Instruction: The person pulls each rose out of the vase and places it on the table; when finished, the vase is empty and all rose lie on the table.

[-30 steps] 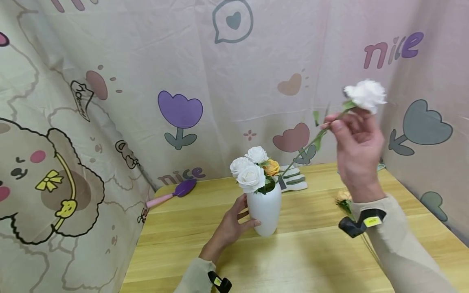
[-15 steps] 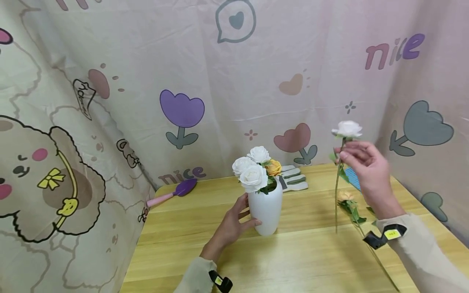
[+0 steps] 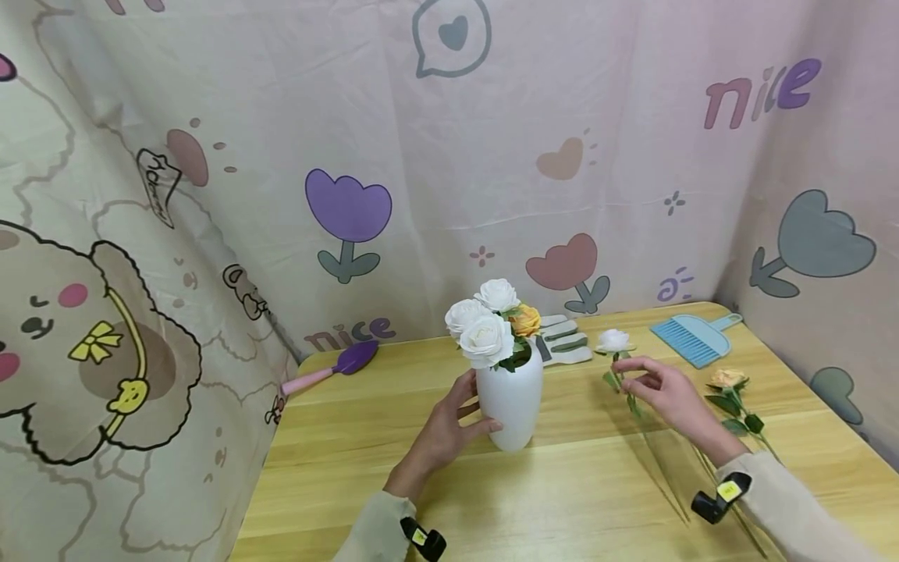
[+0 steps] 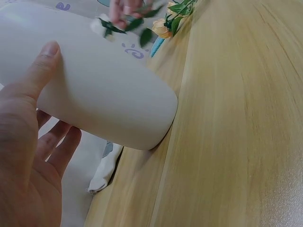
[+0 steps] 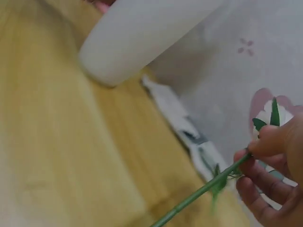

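Note:
A white vase stands upright on the wooden table, holding several white roses and an orange-yellow rose. My left hand grips its left side, thumb in front and fingers behind; the left wrist view shows the thumb pressed on the white wall. To the right, my right hand pinches a single white rose just below the bloom. In the right wrist view its green stem runs from between thumb and fingers. The bloom points away from me and the stem slants back over the table.
Right of my right hand lies a peach rose with a long stem. A blue dustpan is at the back right. Behind the vase lie striped gloves. A purple-and-pink trowel lies at the back left, near the printed curtain.
My right hand has brought the white rose down from high at the right, its stem swinging from the vase's side toward me. The left hand stays on the vase.

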`<state>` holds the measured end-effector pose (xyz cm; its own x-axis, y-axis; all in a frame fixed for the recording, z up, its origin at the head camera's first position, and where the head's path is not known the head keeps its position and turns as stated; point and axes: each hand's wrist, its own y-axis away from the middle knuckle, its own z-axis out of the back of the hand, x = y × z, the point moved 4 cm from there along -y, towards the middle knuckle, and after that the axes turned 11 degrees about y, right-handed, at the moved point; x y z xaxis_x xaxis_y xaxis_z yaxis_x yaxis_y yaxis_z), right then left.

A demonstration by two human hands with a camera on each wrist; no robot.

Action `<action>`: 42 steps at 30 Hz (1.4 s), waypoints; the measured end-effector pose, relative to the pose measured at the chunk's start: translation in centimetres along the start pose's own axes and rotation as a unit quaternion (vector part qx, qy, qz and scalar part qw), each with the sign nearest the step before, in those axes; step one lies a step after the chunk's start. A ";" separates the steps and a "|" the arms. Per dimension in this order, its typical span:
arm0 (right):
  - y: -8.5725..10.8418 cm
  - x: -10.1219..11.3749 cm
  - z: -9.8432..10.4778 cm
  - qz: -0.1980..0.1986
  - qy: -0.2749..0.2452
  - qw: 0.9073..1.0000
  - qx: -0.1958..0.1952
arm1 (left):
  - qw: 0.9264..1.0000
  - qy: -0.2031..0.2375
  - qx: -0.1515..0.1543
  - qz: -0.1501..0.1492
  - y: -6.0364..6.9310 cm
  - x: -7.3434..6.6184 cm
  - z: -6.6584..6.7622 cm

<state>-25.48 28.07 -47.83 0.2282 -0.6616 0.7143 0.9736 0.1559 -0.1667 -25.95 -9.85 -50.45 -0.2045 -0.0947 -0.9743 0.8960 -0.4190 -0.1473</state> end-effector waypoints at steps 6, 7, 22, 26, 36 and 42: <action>0.5 -2.0 -2.4 -0.035 0.064 0.997 0.015 | 1.000 0.002 0.001 0.000 0.1 -0.1 0.0; 0.6 -2.3 -2.6 -0.045 0.071 0.996 0.016 | 1.000 0.003 0.001 0.001 0.1 -0.1 0.0; 1.3 -2.7 -3.5 -0.043 0.097 0.994 0.000 | 1.000 -0.001 -0.004 0.006 0.0 -0.2 0.0; 1.0 -1.6 -2.9 -0.030 0.106 0.994 -0.024 | 1.000 0.000 -0.003 0.007 0.0 -0.1 0.0; -1.3 6.4 -1.1 0.056 0.002 0.996 -0.064 | 1.000 -0.008 -0.006 0.002 0.1 -0.2 0.1; -2.5 12.2 -2.1 0.151 -0.122 0.981 -0.020 | 1.000 -0.002 -0.002 0.000 0.0 -0.1 0.0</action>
<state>-25.14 18.06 -40.11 0.5046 -0.3940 0.7682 0.8616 0.2867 -0.4189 -25.94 -9.89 -50.39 -0.2066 -0.0981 -0.9735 0.8975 -0.4153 -0.1486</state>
